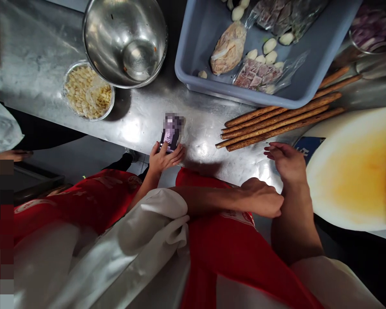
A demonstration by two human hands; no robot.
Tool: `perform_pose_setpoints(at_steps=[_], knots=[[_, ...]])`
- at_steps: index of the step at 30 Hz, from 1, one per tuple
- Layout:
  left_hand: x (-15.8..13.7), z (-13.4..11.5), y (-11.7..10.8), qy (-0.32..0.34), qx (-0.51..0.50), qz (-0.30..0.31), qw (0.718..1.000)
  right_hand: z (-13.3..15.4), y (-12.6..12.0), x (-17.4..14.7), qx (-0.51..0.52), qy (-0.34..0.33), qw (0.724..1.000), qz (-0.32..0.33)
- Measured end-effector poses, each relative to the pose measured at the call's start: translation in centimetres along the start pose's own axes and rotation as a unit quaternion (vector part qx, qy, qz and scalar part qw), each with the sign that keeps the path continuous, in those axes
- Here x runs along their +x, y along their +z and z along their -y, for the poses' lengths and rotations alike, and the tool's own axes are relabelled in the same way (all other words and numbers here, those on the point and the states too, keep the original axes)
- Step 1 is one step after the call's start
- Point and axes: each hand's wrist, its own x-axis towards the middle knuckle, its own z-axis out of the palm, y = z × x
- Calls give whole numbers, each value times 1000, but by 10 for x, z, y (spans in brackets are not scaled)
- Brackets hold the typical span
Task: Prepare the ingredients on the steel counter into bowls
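Note:
My left hand [263, 197] is closed in a fist and rests against my right forearm, just below the wrist; nothing shows sticking out of it. My right hand [288, 159] hangs over the counter's edge, fingers loosely bent and holding nothing that I can see. Close to its fingertips lie several long brown sticks [276, 124], perhaps yam roots, partly under a blue-grey tub [193, 83]. Inside the tub are peeled white bulbs, a knotted bag and clear packs of diced pinkish food. A white board [321, 189] with an orange-brown stain is right of my right hand.
A co-worker's hand [164, 159] on the left touches a phone [171, 135] lying on the steel counter [199, 111]. Beyond are a steel bowl [99, 38] and a film-covered container of pale pieces [83, 88]. Chopped purple onion [373, 28] is at the far right.

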Motion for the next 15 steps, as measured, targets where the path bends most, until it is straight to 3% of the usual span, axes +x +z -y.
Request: perform_pose_setpoints(at_steps=[15], knots=[[-2, -2, 9, -16, -17, 26, 999, -17, 7, -5, -5, 33, 999, 21]])
